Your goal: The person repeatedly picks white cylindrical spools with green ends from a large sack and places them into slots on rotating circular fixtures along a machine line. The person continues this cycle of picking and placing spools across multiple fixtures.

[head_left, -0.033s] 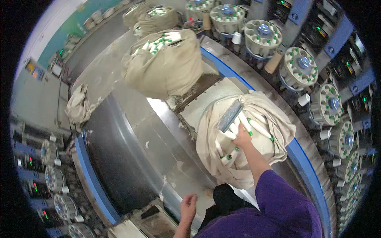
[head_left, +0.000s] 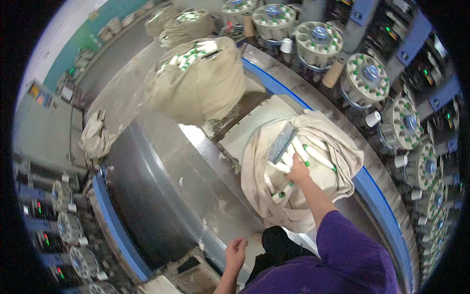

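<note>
White bobbins (head_left: 293, 161) in the soft sack (head_left: 338, 161) look light, stiff; right hand (head_left: 297, 172) grips one mid-shaft, left hand (head_left: 236, 251) loosely spread, empty.

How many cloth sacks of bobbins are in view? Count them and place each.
3, maybe more hidden. One open sack under the right hand; one full sack beyond it at centre; one far sack at the top. The left hand touches none.
</note>
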### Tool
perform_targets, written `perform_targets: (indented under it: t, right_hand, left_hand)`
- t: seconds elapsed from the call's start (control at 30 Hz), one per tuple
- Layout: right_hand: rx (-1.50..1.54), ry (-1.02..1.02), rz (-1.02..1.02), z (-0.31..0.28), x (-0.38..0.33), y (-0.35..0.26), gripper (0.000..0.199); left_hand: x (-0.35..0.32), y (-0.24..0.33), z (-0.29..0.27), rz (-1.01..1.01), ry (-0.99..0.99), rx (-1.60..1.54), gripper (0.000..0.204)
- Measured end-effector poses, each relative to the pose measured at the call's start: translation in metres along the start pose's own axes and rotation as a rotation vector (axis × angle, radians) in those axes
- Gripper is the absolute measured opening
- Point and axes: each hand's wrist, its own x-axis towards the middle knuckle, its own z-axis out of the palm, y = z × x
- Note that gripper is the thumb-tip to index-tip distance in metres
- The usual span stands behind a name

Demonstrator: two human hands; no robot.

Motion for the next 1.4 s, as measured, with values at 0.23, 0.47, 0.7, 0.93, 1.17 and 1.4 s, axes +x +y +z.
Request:
perform_targets:
  t: [0.23,0.47,0.7,0.93,1.17,1.4]
  right_hand:
    - [0.386,-0.208,0.18,-0.049,-0.096,0.064,0.084]
    - [0.97,-0.077,0.075,-0.092,-0.175,0.021,0.074]
    - [1.125,0.041,-0.172,-0.13,-0.163,-0.039,0.074]
    - [1.445,0.253,0.033,-0.193,-0.13,-0.092,0.052]
    - [1.584,0.063,-0.143,-0.199,-0.087,-0.207,0.044]
    - [1.378,0.368,-0.256,-0.224,-0.028,-0.317,0.061]
  left_hand:
    - [0.08,0.088,0.041,-0.017,-0.469,0.127,0.032]
    - [0.126,0.181,0.129,-0.09,-0.609,-0.134,0.057]
    - [0.157,0.286,0.155,-0.145,-0.827,-0.542,0.056]
    - [0.192,0.364,0.122,0.487,-0.816,0.058,0.041]
    - [0.239,0.429,0.064,1.63,-0.72,0.6,0.036]
    - [0.351,0.541,-0.046,0.207,-0.92,-0.135,0.029]
